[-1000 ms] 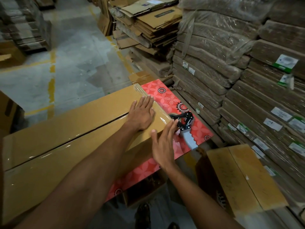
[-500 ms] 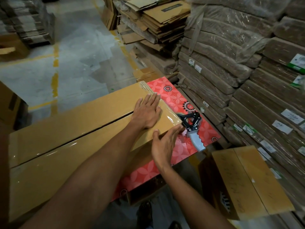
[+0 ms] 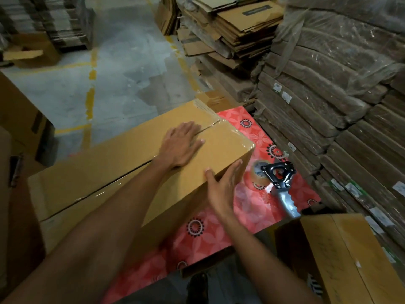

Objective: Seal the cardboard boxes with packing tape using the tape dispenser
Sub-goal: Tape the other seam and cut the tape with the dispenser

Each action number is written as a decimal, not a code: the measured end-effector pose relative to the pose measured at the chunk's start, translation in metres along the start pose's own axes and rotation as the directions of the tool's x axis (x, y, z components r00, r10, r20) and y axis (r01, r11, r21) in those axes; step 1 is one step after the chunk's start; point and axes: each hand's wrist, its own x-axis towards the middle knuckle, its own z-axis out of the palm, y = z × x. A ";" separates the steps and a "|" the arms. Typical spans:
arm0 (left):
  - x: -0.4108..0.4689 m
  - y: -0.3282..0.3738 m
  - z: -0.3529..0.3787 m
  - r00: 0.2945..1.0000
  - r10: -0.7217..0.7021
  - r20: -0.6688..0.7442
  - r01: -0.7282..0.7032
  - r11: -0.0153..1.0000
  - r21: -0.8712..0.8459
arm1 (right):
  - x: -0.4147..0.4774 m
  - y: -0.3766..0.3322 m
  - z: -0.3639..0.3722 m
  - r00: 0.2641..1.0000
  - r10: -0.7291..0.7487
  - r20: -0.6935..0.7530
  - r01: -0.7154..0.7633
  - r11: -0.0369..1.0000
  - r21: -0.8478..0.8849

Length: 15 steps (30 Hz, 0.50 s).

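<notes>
A long brown cardboard box (image 3: 105, 172) lies across a table with a red flowered cover (image 3: 247, 207). Clear tape shines along its centre seam and over its right end. My left hand (image 3: 180, 145) rests flat on the box top near that end, fingers straight. My right hand (image 3: 221, 185) presses flat against the box's right end face, thumb on the top edge. The tape dispenser (image 3: 278, 183), black frame, grey handle and brown tape roll, lies on the cover just right of my right hand, untouched.
A second brown box (image 3: 350, 257) stands low at the right. Plastic-wrapped stacks of flat cardboard (image 3: 328, 106) form a wall on the right. Flattened cartons (image 3: 230, 29) pile up behind. More boxes (image 3: 19, 119) stand at the left. Concrete floor with yellow lines (image 3: 92, 84) lies beyond.
The box's right end has swung toward me and away from the dispenser, exposing more of the red cover. My right hand has moved from the corner onto the end face.
</notes>
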 end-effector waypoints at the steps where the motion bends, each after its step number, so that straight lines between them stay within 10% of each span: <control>1: -0.010 -0.028 -0.006 0.998 -0.062 -0.024 0.063 0.998 0.027 | 0.019 -0.004 -0.001 0.999 -0.034 0.040 0.035 0.999 -0.024; 10: -0.156 -0.188 -0.052 0.720 -0.694 0.006 0.690 0.716 -0.107 | 0.091 -0.042 0.017 0.998 -0.037 -0.058 0.023 0.973 -0.230; 15: -0.195 -0.166 -0.046 0.632 -0.773 -0.046 0.750 0.626 -0.213 | -0.063 0.014 0.055 0.924 -0.109 0.365 0.146 0.987 -0.074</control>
